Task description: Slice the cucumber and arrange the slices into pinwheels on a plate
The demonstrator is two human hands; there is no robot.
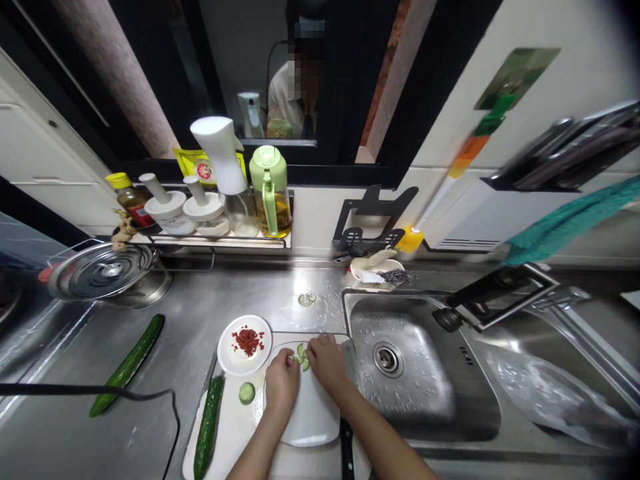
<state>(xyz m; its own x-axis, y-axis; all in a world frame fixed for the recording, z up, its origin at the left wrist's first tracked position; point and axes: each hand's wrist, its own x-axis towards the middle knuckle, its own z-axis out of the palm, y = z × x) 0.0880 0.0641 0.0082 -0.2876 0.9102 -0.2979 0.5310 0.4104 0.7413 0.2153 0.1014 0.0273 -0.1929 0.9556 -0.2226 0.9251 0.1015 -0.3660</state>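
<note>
On a white plate (311,417) lie several thin cucumber slices (302,357) between my two hands. My left hand (283,381) pinches at the left edge of the slices, fingers closed. My right hand (327,363) bends over their right side with its fingers together; what they hold is hidden. The plate rests on a cutting board (240,437). A cut cucumber end (247,393) and a whole or long cucumber (209,427) lie on the board to the left. Beside the plate, a knife (347,448) shows its black handle, partly covered by my right arm.
A small white plate of red pieces (226,360) sits at the board's upper left. Another cucumber (129,363) lies on the steel counter, crossed by a black cable (150,395). At right is a sink (415,400); a lidded pot (105,270) and a condiment shelf (225,241) stand behind.
</note>
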